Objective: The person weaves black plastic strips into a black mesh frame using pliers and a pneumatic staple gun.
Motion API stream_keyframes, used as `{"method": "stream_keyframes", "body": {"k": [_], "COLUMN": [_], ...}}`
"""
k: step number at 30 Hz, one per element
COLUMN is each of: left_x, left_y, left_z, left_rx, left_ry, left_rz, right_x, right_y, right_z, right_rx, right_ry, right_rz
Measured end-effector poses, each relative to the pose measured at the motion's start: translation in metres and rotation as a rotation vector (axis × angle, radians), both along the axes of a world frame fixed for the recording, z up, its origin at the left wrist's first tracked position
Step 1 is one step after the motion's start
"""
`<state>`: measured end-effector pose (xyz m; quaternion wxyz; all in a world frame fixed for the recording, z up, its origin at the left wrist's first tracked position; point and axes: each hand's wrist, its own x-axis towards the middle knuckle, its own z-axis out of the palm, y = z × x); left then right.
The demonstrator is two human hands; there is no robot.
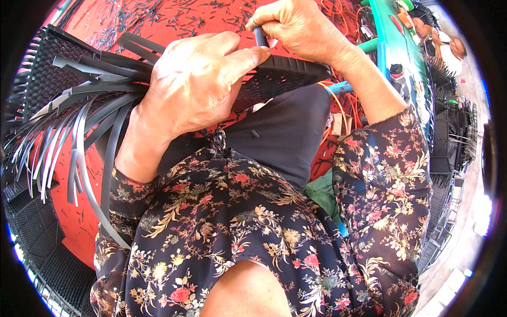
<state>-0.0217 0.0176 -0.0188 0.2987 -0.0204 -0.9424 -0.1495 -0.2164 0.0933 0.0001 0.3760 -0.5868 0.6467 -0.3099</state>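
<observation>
A black woven piece of flat plastic-looking strips (293,70) lies across my lap, its wrapped edge toward the right. My left hand (193,87) is closed over that edge, with the forefinger reaching to a short upright strip end. My right hand (303,29), fist-like, pinches this black strip (260,37) between thumb and fingers just above the edge. Many loose strip ends (95,95) fan out to the left from beneath my left hand, and some hang down past my sleeve. The left fingertips under the weave are hidden.
Red floor (179,21) is littered with black strip scraps. At the right stands a green table (393,37) with tools on it. Orange cords (338,98) lie below my right forearm. Another person (449,47) is at the far right. Stacked black woven panels (53,243) stand lower left.
</observation>
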Motion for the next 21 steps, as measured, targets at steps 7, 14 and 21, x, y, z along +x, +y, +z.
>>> {"method": "stream_keyframes", "body": {"k": [7,14,21], "left_x": [0.002,0.001,0.004], "left_y": [0.001,0.002,0.002], "left_z": [0.008,0.009,0.008], "left_rx": [0.054,0.084,0.102], "left_ry": [-0.059,-0.045,-0.037], "left_rz": [-0.031,-0.051,-0.063], "right_x": [-0.002,-0.006,-0.007], "right_y": [-0.003,-0.002,-0.004], "right_z": [0.0,-0.021,-0.029], "right_rx": [0.286,0.392,0.436], "right_ry": [-0.426,-0.584,-0.598], "right_rz": [-0.184,-0.191,-0.14]}}
